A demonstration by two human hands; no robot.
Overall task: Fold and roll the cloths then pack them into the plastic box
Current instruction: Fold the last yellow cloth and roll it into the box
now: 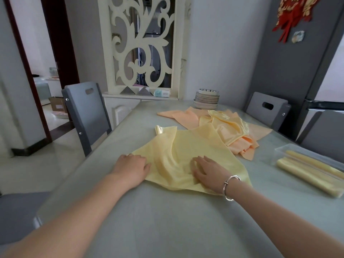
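A pale yellow cloth point(188, 151) lies spread and wrinkled on the table in front of me. My left hand point(131, 167) rests palm down on its left corner, fingers loosely curled over the edge. My right hand point(206, 170), with a silver bracelet on the wrist, presses flat on the cloth's near right part, fingers apart. Behind it lies a heap of loose orange and yellow cloths point(223, 125). At the right edge stands a clear plastic box point(284, 148) with rolled yellow cloths point(309, 174) inside.
The table point(167, 220) has a pale green glossy top. A stack of plates point(206, 100) stands at its far end. Grey chairs stand at the left point(87, 112) and far right point(266, 108). A grey fridge point(307, 71) is at the right.
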